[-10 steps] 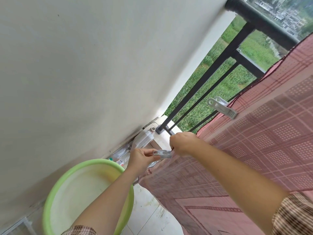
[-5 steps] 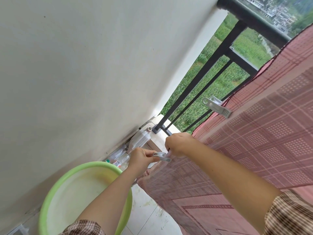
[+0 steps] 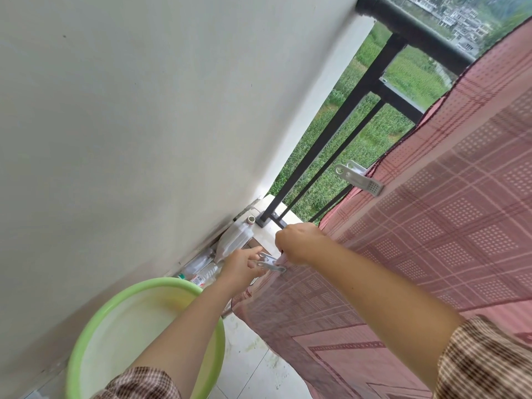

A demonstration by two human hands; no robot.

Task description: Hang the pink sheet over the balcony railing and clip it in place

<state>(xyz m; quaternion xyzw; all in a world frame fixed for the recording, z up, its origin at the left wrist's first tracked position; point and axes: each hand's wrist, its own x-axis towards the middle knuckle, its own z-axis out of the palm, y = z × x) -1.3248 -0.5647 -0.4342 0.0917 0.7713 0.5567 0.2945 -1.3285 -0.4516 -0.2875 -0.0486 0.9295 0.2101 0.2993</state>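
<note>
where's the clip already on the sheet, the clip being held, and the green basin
clipped-on clip (image 3: 359, 179): head view, its white body
held clip (image 3: 268, 262): head view, its middle
green basin (image 3: 161, 280): head view, upper rim

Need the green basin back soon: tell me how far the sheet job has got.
Done: pink checked sheet drapes over black metal railing, white plastic clip on its edge. In hand: left hand holds grey plastic clip at the corner right hand grips. Left: fastening it.
</note>
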